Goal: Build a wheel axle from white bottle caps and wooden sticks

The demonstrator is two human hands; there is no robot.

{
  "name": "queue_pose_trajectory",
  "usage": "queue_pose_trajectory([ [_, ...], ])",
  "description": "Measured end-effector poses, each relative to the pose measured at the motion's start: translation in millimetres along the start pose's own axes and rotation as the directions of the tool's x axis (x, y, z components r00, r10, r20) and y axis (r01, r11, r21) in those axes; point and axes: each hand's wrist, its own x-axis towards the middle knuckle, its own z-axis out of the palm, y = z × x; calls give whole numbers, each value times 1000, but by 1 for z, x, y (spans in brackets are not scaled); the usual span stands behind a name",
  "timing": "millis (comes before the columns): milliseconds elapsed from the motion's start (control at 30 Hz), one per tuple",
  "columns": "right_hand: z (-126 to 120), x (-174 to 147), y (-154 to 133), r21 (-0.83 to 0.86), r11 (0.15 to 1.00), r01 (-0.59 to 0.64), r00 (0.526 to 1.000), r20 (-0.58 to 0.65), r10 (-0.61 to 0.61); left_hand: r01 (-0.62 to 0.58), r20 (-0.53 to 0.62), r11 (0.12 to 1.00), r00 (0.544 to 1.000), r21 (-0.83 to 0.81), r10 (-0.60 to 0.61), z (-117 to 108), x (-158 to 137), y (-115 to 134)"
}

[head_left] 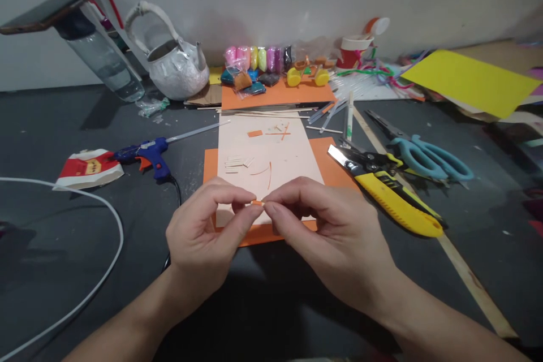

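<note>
Between the fingertips of both hands is a tiny orange paper piece (257,202), which seems to sit around a short pale stick. My left hand (212,220) pinches its left end with thumb and forefinger. At the right end, the thumb and forefinger of my right hand (326,226) are pinched too. Below them lies a white sheet (297,153) on orange paper (345,172). On the sheet are several short cut sticks (235,163), thin orange paper strips (270,174) and a small orange rectangle (255,133).
A blue glue gun (146,155) lies left on a red-and-white packet (91,168). Right are a yellow utility knife (394,203) and blue-handled scissors (428,155). Behind stand a silver kettle (178,70), a water bottle (102,59) and bagged coloured clay (254,59).
</note>
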Motion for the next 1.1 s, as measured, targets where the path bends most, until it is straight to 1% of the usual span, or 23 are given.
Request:
queue_pose_trajectory([
  [200, 0, 2, 1, 27, 998, -59, 998, 27, 58, -5, 14, 1000, 1000, 17, 5, 1, 2, 0],
  [333, -1, 3, 1, 59, 994, -89, 995, 38, 87, -21, 25, 997, 1000, 81, 19, 1, 1, 1],
  [500, -3, 3, -1, 74, 988, -135, 990, 58, 131, -77, 33, 985, 997, 151, 73, 0, 2, 2],
  [567, -3, 3, -1, 82, 986, -144, 988, 63, 139, -82, 30, 982, 997, 168, 78, -1, 1, 2],
  [700, -2, 4, -1, 104, 982, -158, 986, 65, 152, -9, 23, 991, 1000, 132, 6, -1, -1, 2],
  [767, -2, 4, -1, 104, 981, -162, 985, 72, 155, 5, 17, 996, 1000, 90, -6, -1, -1, 0],
  [900, -3, 4, -2, 96, 983, -156, 986, 79, 149, -35, -5, 997, 999, 71, 35, 0, 0, -4],
  [1000, -3, 4, 0, 94, 983, -160, 985, 79, 153, -72, 12, 994, 997, 84, 72, 0, 1, -5],
  [1100, -3, 3, 1, 91, 982, -164, 985, 77, 157, -24, 31, 992, 999, 124, 20, -2, 0, -1],
])
